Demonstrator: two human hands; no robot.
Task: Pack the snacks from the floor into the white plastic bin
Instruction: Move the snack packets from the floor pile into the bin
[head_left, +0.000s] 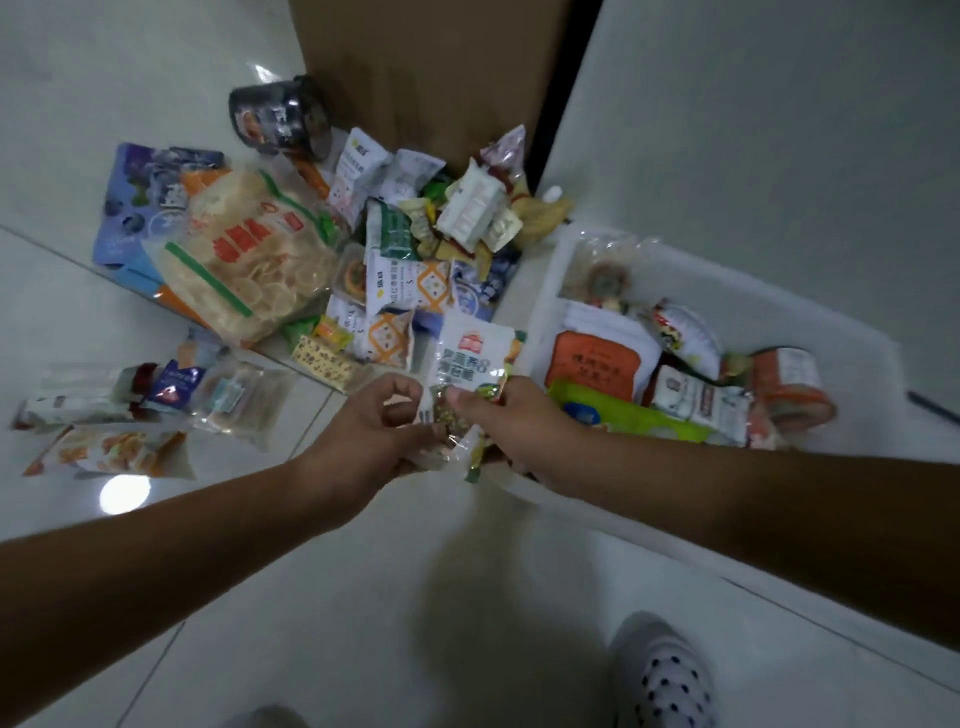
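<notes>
Snacks lie in a loose heap (395, 249) on the pale tiled floor (130, 130), seen from the head camera looking down past two bare forearms. Both hands meet over the near left corner of the white plastic bin (727, 275), which stands on the floor at the right of the heap. The left hand (374, 421) and the right hand (519, 421) share one white snack packet (470, 358); the right fingers (467, 402) pinch its lower part, and the left fingers are curled at its bottom edge, though whether they truly grip it I cannot tell. It seems held upright like this so it can be swung across the rim and laid in.

The bin already holds at least six packets, among them one orange-labelled pack (597, 358) and one green packet (628, 415), laid flat, probably to save room. Still on the floor: one big clear bag of pale crisps (249, 270), one blue box (140, 208) under it, one dark tub (280, 117), and about four packets apart at the left (156, 400). The small wrappers are too jumbled to count. A brown carton (431, 67) stands behind the heap.
</notes>
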